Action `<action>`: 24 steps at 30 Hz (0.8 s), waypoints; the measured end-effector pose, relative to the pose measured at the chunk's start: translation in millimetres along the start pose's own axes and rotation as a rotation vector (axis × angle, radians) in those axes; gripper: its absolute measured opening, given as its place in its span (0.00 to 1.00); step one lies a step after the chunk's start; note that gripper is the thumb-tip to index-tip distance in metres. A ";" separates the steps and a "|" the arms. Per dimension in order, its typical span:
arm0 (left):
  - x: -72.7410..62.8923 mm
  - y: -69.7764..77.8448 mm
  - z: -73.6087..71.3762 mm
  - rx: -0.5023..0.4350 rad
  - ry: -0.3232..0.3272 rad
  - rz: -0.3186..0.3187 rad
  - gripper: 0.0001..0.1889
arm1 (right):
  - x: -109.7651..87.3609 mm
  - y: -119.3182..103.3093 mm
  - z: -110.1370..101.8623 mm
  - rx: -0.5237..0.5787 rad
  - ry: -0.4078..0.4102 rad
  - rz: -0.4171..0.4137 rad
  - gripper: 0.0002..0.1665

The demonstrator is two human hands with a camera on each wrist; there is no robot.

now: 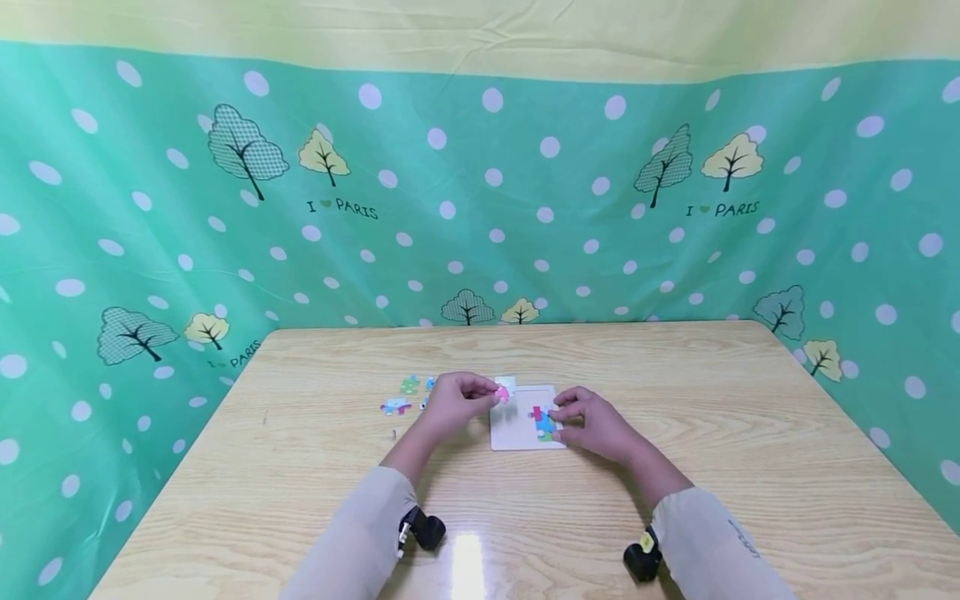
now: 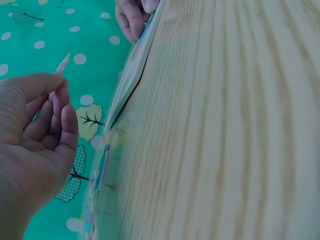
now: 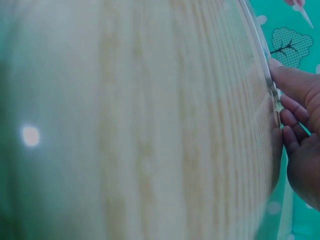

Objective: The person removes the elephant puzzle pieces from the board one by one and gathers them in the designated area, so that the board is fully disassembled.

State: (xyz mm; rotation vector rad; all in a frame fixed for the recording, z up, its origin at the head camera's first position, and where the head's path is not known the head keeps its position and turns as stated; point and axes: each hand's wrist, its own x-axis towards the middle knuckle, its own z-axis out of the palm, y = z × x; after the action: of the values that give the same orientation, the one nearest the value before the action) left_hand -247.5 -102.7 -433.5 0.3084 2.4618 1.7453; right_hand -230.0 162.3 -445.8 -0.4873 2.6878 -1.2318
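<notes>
My left hand (image 1: 453, 406) pinches a jigsaw piece (image 1: 503, 390), white with a pink patch, between thumb and fingertips above the left part of a white puzzle tray (image 1: 513, 429). From the left wrist, that piece (image 2: 63, 62) is seen edge-on, lifted off the table. My right hand (image 1: 592, 423) grips the tray's right edge, its fingers bent. Beside its fingertips, joined blue, red and green pieces (image 1: 545, 423) lie in the tray's right part. In the right wrist view the thumb (image 3: 287, 80) rests along the tray's rim.
Left of the tray lie loose jigsaw pieces, among them a green one (image 1: 409, 384) and a pale blue and pink one (image 1: 395, 406). Others are partly hidden behind my left hand. A small object (image 1: 393, 434) sits nearer me on the wooden table (image 1: 300, 500). A green dotted cloth hangs behind.
</notes>
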 end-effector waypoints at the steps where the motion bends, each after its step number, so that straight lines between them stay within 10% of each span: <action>1: -0.9 0.1 -1.0 -0.005 0.001 -0.004 0.07 | 0.0 -0.1 0.1 0.001 0.001 0.003 0.18; 24: -23.5 4.1 -28.3 0.003 -0.007 0.016 0.07 | -0.1 -0.1 0.6 0.012 0.001 -0.004 0.19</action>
State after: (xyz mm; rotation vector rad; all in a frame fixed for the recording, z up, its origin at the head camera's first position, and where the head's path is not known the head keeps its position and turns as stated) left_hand -229.9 -132.8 -420.9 0.3344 2.4641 1.7436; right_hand -229.7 161.8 -446.1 -0.4908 2.6806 -1.2485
